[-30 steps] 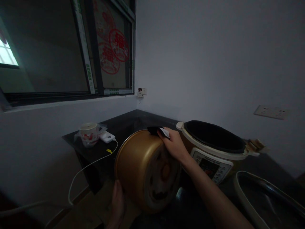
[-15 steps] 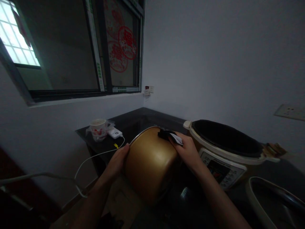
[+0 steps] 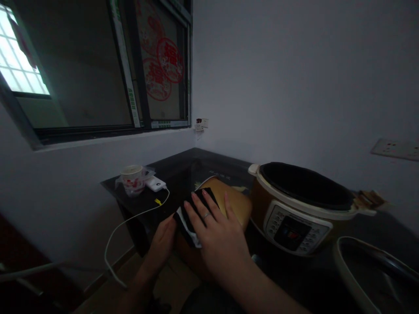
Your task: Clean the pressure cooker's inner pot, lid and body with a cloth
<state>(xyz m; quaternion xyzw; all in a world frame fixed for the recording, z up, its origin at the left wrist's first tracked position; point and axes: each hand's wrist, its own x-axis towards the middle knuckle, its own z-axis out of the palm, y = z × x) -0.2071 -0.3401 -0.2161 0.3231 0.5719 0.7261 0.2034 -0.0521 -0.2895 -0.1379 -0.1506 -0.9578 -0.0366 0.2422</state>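
Observation:
A golden inner pot (image 3: 240, 201) is tilted on its side in front of me, its outer wall facing up and its inside hidden. My left hand (image 3: 163, 237) grips its rim at the left. Over the wall, my right hand (image 3: 218, 226), a ring on one finger, holds a black and white cloth (image 3: 191, 216) pressed against the metal, fingers stretched across it. The electric cooker (image 3: 262, 205), with a dark opening and a control panel, stands uncovered to the right of the pot.
A glass lid (image 3: 369, 270) lies at the lower right. On the dark table (image 3: 173, 168) are a wrapped paper cup (image 3: 132, 179) and a white device (image 3: 156, 183) with a cable (image 3: 131, 219) hanging off the edge. Wall sockets (image 3: 394, 148) and a window are behind.
The pot has turned so its stained base no longer shows. My left hand took hold of the rim, and my right hand moved left and down across the wall with the cloth.

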